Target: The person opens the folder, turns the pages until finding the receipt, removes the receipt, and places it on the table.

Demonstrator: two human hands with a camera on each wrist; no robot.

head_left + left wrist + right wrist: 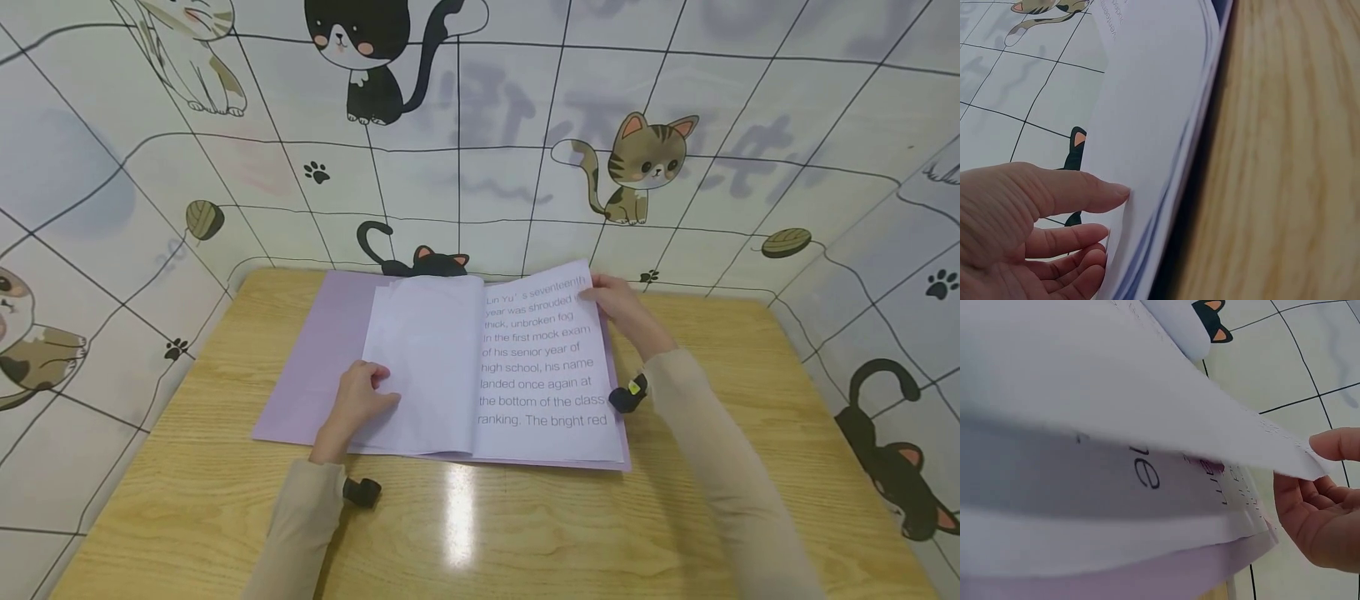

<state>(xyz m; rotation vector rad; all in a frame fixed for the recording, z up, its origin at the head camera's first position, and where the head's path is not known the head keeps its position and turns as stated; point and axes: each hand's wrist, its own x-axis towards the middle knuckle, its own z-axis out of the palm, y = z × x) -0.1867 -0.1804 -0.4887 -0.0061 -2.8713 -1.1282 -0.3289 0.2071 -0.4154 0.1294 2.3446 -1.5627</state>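
A book with a lavender cover (300,367) lies spread on the wooden table. Its left page (427,367) looks blank, while large English text fills the right page (540,358). My right hand (626,308) pinches the right page's upper outer corner, thumb on top and fingers below; the right wrist view shows this leaf (1147,381) raised above a printed page (1179,481). At the left page's outer edge is my left hand (360,400). In the left wrist view its thumb (1100,192) lies on the page and its curled fingers (1072,262) meet the edge.
Behind the table (525,525) stands a white gridded wall (487,183) decorated with cartoon cats, and similar walls flank both sides. The book's top lies near the back wall. Each wrist carries a small black device (363,492).
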